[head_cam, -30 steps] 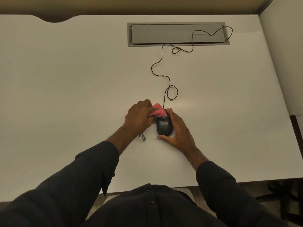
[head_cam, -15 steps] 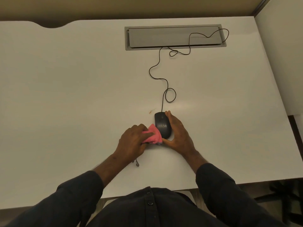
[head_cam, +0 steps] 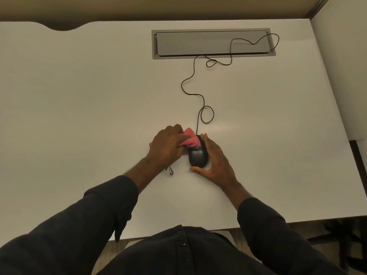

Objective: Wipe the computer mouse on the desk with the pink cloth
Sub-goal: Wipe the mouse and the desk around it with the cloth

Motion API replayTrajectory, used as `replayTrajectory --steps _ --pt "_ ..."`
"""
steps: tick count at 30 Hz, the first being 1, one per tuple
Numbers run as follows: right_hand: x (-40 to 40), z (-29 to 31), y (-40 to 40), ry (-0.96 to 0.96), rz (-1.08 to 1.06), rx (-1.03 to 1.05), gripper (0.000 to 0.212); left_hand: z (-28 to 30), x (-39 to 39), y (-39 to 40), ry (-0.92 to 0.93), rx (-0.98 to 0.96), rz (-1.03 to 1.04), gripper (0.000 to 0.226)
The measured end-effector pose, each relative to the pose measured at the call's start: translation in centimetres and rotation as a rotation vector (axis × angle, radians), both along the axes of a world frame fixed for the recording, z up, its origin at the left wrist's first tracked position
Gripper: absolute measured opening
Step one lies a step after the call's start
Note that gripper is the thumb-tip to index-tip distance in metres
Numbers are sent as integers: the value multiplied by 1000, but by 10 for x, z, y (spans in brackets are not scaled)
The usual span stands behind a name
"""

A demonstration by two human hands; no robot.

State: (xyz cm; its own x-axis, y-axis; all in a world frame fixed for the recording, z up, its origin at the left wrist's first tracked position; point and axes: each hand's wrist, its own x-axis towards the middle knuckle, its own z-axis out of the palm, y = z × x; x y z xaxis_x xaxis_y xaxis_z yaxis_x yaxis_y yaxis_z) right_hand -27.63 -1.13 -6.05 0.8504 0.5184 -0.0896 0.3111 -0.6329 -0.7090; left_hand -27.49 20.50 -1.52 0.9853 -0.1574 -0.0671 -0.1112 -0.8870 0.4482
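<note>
A black wired computer mouse lies on the white desk near its middle. My left hand grips a bunched pink cloth and presses it on the mouse's front end, which the cloth covers. My right hand cups the mouse from the right, thumb at its near end and fingers along its far right side. A small grey loop of the cloth hangs out below my left wrist.
The mouse's black cable snakes away over the desk to a grey cable hatch at the back. A white partition borders the desk on the right. The desk's near edge lies just in front of my body.
My left hand has moved the pink cloth from the mouse's near left side up to its front end. My right hand stays around the mouse.
</note>
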Motion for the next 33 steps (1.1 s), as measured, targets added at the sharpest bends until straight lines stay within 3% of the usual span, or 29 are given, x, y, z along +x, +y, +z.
replayTrajectory --steps 6,12,21,27,33 --pt "0 -9 0 -27 -25 36 108 -2 -45 -11 -36 -51 -124 26" --pt "0 -7 0 23 -21 37 108 -4 -36 -12 -26 -83 -65 34" --pt "0 6 1 -4 -8 23 110 2 7 -10 33 -79 69 24" --pt "-1 2 0 7 2 8 113 4 -16 -14 20 -114 59 21" --pt "-1 -5 1 22 -22 24 108 -2 -42 -16 20 -125 0 32"
